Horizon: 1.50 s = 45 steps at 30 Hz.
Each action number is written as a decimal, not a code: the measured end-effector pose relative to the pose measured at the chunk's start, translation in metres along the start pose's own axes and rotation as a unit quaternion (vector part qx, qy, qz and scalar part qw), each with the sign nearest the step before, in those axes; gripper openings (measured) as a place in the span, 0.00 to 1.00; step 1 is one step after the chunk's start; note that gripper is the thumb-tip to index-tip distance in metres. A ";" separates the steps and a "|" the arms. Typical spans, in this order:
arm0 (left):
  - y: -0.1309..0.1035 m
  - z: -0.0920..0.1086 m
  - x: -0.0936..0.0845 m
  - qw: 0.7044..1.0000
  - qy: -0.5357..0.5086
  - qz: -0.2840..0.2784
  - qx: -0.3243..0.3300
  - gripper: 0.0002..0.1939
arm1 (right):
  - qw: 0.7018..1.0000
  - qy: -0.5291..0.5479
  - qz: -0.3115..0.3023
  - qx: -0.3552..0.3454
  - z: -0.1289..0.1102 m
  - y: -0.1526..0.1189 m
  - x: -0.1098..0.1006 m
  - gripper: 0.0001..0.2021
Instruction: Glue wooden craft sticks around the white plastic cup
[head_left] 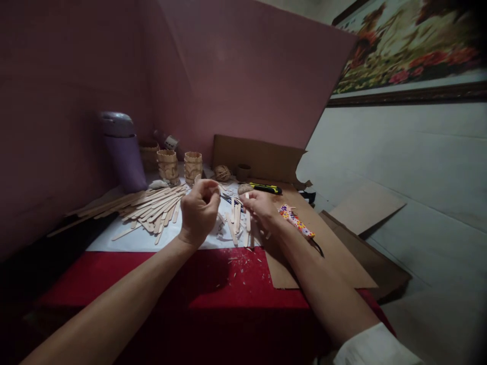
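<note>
My left hand (200, 209) is raised over the white paper, its fingers curled in towards the thumb. Whatever it pinches, if anything, is too small to make out. To its right, my right hand (262, 207) grips a craft stick (248, 219) that points down from the fingertips. Below and between the hands lie several loose sticks (236, 218) and wood shavings. A large fanned pile of craft sticks (152, 208) spreads to the left of my left hand. Just beyond my right hand is a black and yellow utility knife (266, 188).
Two stick-covered cups (193, 167) and a purple bottle (124, 157) stand at the back left. A twine ball (222, 173) sits behind the hands. Right of them, a flower-patterned glue gun (297, 221) lies on cardboard (335, 258). Wood scraps dot the red tablecloth (213, 279).
</note>
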<state>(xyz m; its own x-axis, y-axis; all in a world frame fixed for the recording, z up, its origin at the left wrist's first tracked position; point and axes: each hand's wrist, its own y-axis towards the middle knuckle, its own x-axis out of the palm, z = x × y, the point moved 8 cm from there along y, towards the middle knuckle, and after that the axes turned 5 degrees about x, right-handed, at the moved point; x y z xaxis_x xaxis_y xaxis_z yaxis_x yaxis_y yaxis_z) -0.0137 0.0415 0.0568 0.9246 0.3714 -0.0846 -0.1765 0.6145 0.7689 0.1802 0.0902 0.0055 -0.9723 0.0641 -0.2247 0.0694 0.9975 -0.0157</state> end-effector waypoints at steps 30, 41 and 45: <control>0.006 -0.087 0.017 0.961 -0.097 -0.132 -0.223 0.36 | 0.943 0.333 -0.002 -0.017 -0.031 -0.007 -0.036 0.28; 0.014 -0.069 0.015 0.936 -0.252 -0.088 -0.230 0.36 | 0.968 0.232 -0.087 -0.025 -0.070 -0.024 -0.019 0.32; 0.014 -0.060 0.015 0.936 -0.262 -0.091 -0.218 0.37 | 0.995 0.037 -0.045 -0.075 -0.070 -0.029 -0.023 0.35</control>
<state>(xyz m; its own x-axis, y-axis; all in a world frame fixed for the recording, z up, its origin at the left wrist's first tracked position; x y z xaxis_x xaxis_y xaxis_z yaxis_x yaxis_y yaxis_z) -0.0227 0.0977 0.0285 0.9710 -0.0898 0.2216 -0.0149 0.9024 0.4307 0.1852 0.0622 0.0791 -0.9872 -0.0289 -0.1565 -0.0472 0.9923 0.1144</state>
